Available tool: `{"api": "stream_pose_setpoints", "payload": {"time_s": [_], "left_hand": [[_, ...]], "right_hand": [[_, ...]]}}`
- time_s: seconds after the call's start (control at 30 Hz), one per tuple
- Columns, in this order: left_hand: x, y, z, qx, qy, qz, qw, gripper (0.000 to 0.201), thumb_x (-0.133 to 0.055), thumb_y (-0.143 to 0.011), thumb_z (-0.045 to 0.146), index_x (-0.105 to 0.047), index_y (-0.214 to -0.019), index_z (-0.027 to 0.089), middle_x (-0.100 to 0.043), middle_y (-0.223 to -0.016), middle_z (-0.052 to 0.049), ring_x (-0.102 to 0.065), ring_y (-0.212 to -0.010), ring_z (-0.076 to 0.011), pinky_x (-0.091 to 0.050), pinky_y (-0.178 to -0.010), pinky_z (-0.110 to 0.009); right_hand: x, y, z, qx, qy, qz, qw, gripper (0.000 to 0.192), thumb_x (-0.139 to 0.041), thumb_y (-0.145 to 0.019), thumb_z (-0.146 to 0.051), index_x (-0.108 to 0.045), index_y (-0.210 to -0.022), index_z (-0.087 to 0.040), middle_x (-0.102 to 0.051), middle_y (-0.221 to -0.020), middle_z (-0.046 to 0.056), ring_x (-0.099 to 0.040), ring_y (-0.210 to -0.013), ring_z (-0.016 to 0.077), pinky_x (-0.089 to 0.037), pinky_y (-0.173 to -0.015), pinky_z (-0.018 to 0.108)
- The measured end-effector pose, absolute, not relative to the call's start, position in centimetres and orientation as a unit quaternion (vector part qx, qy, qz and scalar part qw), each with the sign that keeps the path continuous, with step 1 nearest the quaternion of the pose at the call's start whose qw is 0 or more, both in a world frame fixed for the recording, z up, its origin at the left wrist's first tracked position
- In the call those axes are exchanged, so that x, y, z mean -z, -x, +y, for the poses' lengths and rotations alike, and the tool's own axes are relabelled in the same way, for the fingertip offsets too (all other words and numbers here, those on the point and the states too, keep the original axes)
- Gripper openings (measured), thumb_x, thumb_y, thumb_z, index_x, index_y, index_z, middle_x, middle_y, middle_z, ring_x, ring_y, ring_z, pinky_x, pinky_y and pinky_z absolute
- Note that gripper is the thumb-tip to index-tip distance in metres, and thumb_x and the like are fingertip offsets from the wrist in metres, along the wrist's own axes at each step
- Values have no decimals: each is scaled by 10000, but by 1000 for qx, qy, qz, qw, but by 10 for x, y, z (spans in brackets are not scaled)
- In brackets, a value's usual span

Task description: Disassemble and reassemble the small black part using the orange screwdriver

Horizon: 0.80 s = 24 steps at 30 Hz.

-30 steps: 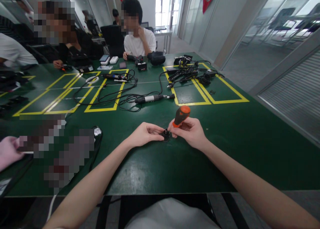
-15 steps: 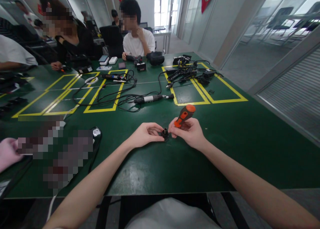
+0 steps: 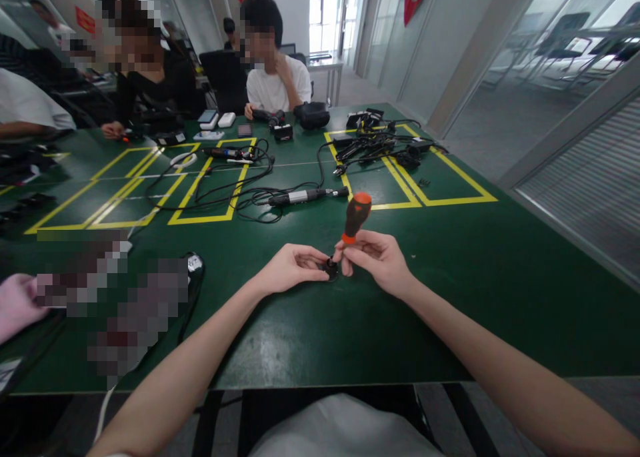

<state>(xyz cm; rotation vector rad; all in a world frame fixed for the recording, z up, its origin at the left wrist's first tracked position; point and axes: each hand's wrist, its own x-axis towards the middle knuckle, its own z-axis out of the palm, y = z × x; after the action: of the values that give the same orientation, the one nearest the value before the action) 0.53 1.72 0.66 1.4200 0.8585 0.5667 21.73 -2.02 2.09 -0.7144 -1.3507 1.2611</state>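
**Screwdriver swings upright over the small black part**

A long green table (image 3: 450,290), marked out with yellow tape rectangles (image 3: 215,197), fills a bright office space with glass partitions to the right. Other people sit along the far and left sides; one in a white shirt (image 3: 277,87) sits at the far end, another in black (image 3: 157,90) to the left, and a stranger's hand (image 3: 17,304) shows at the left edge beside blurred items. Tangled black cables (image 3: 380,147) and a pen-like power tool (image 3: 305,196) lie well beyond the person's hands.

In the head view, the left hand (image 3: 287,267) rests on the table with its fingertips pinched together on a small black part (image 3: 330,268), pinning it to the surface. The right hand (image 3: 375,260) is closed around the lower end of an orange-and-black screwdriver (image 3: 355,217), gripping just below the handle, close to the shaft. The two hands sit almost touching, either side of the part.

What has changed: half a second ago the screwdriver handle leaned off to the right, away from the part. Now it stands close to upright, its orange cap pointing up and away, with the tip directly down on the black part. The left hand has not shifted, and the part has stayed where it was. That suggests the tool is now lined up squarely with whatever it is seating into; whether the tip is actually engaged is hidden by the fingers.
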Motion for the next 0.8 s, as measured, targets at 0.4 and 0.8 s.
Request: {"api": "stream_pose_setpoints", "payload": {"time_s": [0.4, 0.8], "left_hand": [[-3, -8, 15, -267, -637, 360, 628, 455, -911, -655, 263, -735, -1041, 99, -789, -921, -69, -638, -637, -78, -495, -636, -212], [-4, -8, 14, -258, -633, 369, 630, 430, -912, -641, 285, -756, -998, 104, -756, -770, -30, -672, -694, -119, -520, -695, -240]], "right_hand": [[-26, -218, -20, -486, 334, -599, 542, 287, -931, -719, -379, -722, -744, -183, -738, -764, 23, -635, -507, 114, -587, -497, 269], [-20, -217, -22, -507, 326, -590, 538, 301, -897, -775, -398, -692, -814, -183, -721, -694, 11, -646, -502, 116, -572, -495, 245]]}}
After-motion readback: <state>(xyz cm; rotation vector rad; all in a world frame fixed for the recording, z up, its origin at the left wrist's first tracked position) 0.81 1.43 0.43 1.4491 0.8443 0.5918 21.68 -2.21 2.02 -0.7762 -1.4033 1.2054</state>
